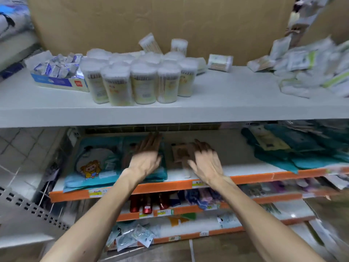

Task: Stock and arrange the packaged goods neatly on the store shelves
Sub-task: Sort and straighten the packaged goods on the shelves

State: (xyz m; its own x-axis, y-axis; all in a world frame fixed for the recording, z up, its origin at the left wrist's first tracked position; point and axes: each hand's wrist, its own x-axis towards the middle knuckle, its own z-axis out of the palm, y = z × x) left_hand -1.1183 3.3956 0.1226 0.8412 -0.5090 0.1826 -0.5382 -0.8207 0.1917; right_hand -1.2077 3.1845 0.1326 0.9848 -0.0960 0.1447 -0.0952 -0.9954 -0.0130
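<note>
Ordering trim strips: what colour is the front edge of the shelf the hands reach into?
Orange front edge, best in the head view.

Bare shelf (pixel 232 148) between teal packs (pixel 302 148)

White top shelf (pixel 207 103) holds swab tubs (pixel 132 82) and a blue box (pixel 58 81); orange-edged shelf (pixel 251 168) below holds teal packets (pixel 94 167).

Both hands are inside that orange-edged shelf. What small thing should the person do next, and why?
Probably take the small brown flat packet with the right hand and slide it beside the teal cartoon-printed packets under the left hand. It lies alone on the bare shelf, apart from that stack, and the right hand is open by it.
</note>
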